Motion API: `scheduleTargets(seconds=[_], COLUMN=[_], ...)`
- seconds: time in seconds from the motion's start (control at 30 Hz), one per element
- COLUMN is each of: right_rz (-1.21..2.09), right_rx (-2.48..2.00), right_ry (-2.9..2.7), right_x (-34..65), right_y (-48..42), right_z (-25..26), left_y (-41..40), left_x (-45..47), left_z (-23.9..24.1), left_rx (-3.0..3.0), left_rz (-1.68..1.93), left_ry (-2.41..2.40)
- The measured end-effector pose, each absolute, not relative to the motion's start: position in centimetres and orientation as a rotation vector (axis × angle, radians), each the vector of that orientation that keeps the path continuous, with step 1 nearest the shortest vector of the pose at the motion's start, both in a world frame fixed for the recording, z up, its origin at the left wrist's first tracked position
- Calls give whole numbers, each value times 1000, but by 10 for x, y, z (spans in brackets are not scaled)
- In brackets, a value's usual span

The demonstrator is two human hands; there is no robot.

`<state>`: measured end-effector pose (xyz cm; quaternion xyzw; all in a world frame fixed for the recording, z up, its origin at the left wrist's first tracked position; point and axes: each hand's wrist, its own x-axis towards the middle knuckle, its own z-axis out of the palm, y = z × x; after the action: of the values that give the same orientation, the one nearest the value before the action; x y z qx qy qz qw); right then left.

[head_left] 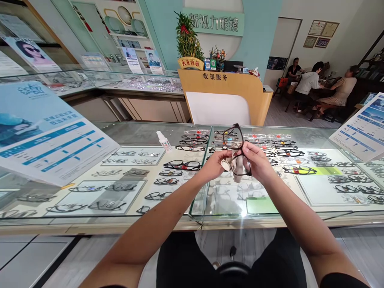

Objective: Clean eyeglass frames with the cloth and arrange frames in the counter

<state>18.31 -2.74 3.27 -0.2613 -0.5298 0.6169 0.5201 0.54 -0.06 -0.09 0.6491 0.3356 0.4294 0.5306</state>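
Observation:
Above the glass counter, my right hand (257, 161) grips a pair of dark-framed eyeglasses (233, 138) near the bridge, thumb and fingers closed. The glasses are turned on end, one lens above the other. My left hand (213, 165) is closed on a pale, crumpled cloth (226, 165) beside the lower lens. Part of the cloth shows behind that lens; the left fingertips are partly hidden by the frame. A small white spray bottle (163, 141) stands on the counter to the left of my hands.
Under the glass top (198, 200) lie several rows of eyeglasses (183, 165). A large leaflet (51, 136) stands at left, another leaflet (363, 128) at right. Beyond is a wooden cashier desk (222, 86) with a plant (189, 40). Several people (312, 82) sit at the back right.

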Motion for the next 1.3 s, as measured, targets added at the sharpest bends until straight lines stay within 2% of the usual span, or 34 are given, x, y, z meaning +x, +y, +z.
scheduleTargets(seconds=[0.1,0.27,0.43,0.7,0.8,1.03,1.17,1.3], right_rz=[1432,1369,1407,1320,1168,698,503,299], right_rx=[-686,-719,-694,-731,-750,-827,-890,-835], right_ry=[-1279,-1444,-1616,-1749,-1669,-989,-1195,-1515], right_x=[190,202,206,208,211,248,258,255], right_y=[-22,-10,-8,-7,1,23,15,-8], right_z=[35,31,30,35,35,47,80,139], left_y=[2,3,1,8,11,20,21,14], left_x=[-3,-20,-26,-30,-30,-29,-29,-25], left_z=[3,5,8,3,1,-1,22,80], left_rx=[1624,2003,2555,2592,2589,2463,2370,2270], left_rz=[1155,1699,1617,1592,1645,1909,2099,2232], left_ry=[872,1075,942,1050,1044,1126,1180,1154])
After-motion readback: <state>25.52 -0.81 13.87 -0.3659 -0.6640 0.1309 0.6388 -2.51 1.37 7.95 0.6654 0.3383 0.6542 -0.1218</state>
